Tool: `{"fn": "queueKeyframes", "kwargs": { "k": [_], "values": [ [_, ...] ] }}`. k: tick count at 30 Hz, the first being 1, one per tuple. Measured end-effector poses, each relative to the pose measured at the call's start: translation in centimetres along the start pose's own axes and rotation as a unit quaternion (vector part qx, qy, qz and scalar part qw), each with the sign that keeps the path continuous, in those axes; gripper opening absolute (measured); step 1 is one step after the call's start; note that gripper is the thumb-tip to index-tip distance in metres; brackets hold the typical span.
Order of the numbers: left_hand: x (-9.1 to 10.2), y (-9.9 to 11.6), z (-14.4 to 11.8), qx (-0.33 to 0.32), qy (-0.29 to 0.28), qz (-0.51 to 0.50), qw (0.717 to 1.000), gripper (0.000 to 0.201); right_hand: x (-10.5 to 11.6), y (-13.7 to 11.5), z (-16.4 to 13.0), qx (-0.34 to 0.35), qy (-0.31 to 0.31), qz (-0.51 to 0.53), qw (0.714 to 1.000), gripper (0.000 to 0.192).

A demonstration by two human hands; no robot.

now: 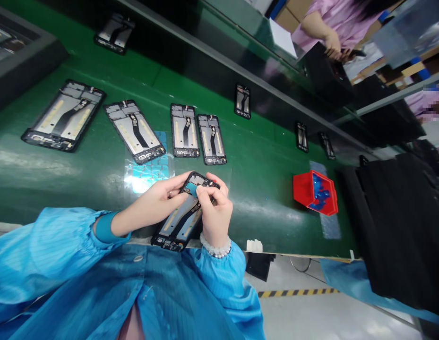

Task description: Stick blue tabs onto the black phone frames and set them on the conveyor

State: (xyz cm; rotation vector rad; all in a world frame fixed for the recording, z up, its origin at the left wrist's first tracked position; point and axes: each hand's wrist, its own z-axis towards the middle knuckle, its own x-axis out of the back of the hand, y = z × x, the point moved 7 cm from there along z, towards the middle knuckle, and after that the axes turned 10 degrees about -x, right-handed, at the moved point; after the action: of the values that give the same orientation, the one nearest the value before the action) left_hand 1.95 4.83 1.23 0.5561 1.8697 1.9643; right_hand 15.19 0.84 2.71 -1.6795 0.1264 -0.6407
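I hold a black phone frame [179, 222] over the near edge of the green conveyor belt [98, 170], its open inside facing up. My left hand [153, 203] grips its left side near the top. My right hand [215, 212] pinches a small blue piece [191, 190] against the frame's upper end. A clear sheet with blue stickers [148, 167] lies on the belt just beyond my hands.
Several more phone frames lie on the belt, the nearest pair [198, 137] straight ahead and others [65, 115] to the left. A red bin [315, 192] with blue scraps stands at the right. Black trays [396, 226] sit far right. Another person in pink [332, 28] works across the line.
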Motion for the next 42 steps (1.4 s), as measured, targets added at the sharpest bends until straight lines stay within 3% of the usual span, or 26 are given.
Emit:
{"fn": "queueKeyframes", "kwargs": {
  "k": [7,18,28,35,42],
  "values": [
    [0.0,-0.1,-0.1,0.002,0.019,0.000,1.000,0.052,0.0,-0.4,-0.2,0.005,0.005,-0.016,1.000,0.016],
    [-0.4,0.8,0.1,-0.006,0.039,0.041,0.998,0.032,0.3,-0.8,-0.5,0.028,-0.006,-0.026,0.999,0.016],
    [-0.7,0.6,-0.3,-0.003,0.060,0.024,0.998,0.033,0.5,-1.6,-1.0,0.104,0.014,-0.063,0.992,0.014],
    [-0.7,0.5,-0.7,-0.018,0.089,0.027,0.995,0.031,0.4,-2.1,-1.5,0.122,0.013,-0.066,0.990,0.014],
    [-0.6,1.0,-1.5,-0.054,0.119,0.063,0.989,0.033,0.4,-2.2,-2.6,0.128,0.090,-0.082,0.984,0.011]
  ]
}}
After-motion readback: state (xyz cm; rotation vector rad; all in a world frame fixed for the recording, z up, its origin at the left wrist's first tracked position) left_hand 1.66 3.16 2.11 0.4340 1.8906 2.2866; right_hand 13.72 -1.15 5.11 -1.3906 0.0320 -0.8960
